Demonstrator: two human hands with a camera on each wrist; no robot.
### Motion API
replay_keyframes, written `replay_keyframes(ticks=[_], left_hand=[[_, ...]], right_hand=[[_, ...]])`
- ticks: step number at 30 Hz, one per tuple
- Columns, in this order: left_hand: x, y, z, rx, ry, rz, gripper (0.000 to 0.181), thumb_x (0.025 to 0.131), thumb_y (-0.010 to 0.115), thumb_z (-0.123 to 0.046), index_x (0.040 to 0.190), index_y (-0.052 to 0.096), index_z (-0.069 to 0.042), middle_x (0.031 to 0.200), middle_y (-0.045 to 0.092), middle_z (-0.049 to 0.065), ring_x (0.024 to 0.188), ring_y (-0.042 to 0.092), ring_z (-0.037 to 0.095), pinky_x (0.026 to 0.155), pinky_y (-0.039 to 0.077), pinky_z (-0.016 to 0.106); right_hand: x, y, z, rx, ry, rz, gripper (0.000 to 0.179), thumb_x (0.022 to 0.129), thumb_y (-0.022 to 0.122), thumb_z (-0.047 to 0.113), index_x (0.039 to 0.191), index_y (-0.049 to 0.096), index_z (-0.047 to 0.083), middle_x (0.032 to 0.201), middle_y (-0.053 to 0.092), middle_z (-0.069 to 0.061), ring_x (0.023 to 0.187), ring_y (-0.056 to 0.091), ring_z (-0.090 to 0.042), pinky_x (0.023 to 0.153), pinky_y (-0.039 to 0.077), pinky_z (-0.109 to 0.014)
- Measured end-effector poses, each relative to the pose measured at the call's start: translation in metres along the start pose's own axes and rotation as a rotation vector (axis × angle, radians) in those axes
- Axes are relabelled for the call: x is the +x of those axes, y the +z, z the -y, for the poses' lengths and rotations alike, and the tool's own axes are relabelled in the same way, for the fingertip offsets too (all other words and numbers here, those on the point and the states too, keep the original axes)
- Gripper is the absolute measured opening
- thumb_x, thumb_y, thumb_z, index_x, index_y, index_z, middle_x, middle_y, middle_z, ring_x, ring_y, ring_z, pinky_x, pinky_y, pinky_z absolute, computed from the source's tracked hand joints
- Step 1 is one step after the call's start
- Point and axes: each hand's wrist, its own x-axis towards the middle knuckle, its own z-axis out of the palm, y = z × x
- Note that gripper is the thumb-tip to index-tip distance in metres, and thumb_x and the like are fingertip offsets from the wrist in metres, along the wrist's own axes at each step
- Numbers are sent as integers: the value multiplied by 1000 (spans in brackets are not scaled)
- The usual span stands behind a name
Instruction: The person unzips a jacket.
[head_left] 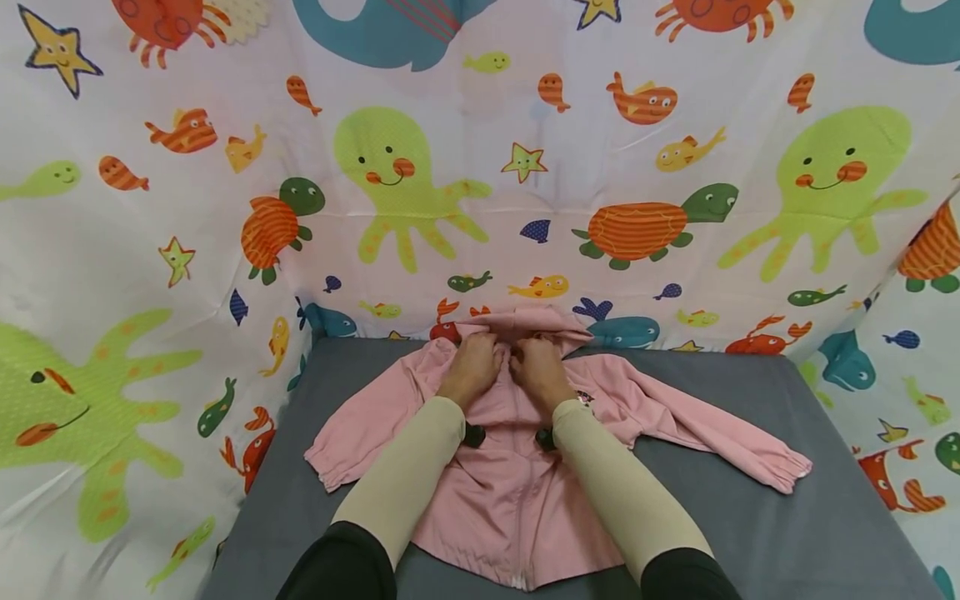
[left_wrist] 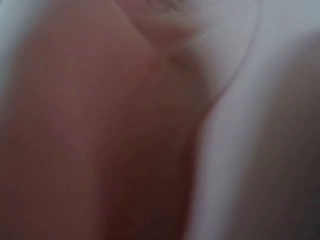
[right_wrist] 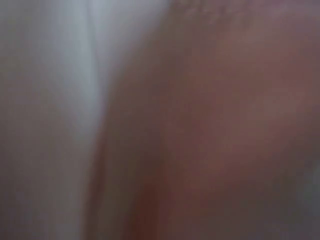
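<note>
A pink zip-up hooded jacket (head_left: 480, 521) lies front up, its sleeves spread to both sides and the front zipper (head_left: 519, 508) running down the middle. At the neckline, just below the hood (head_left: 536, 319), the left hand (head_left: 474, 371) grips the cloth left of the zipper with curled fingers. Close beside it the right hand (head_left: 542, 372) pinches the cloth on the other side. The fingertips are partly hidden in the folds. Both wrist views are blurred and filled mostly by the hands, with pale pink cloth at the edges.
The jacket lies on a grey table (head_left: 750, 517). A white curtain (head_left: 465, 183) printed with sea animals hangs behind and along both sides, and the hood reaches up against it. Dark wrist cameras (head_left: 473, 435) sit under the forearms, over the jacket's front.
</note>
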Motion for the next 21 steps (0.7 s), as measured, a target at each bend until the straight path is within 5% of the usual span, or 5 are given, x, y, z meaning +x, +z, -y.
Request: replay_keyframes(ticks=[7,12,21], left_hand=[[-5,11,3,-116,-61,-53,21,108,65,-16,108,79,0,110,78,20,117,71,42,110,51,56],[-6,16,4,-221,-124,-74,26,108,66,-17,118,79,2,122,75,24,124,64,48,114,45,60],[-4,27,10,-326,-147,-97,19,105,70,-16,111,81,-1,109,75,17,115,66,42,97,48,54]], right_hand=[[1,9,2,-15,29,-28,8,93,82,8,95,81,0,92,79,-18,93,74,-44,88,58,-58],[4,10,6,-23,40,-45,11,93,84,9,98,81,-1,94,80,-19,96,76,-44,90,59,-58],[3,19,2,-42,18,-77,8,95,80,7,93,80,-1,92,80,-19,95,75,-45,91,58,-58]])
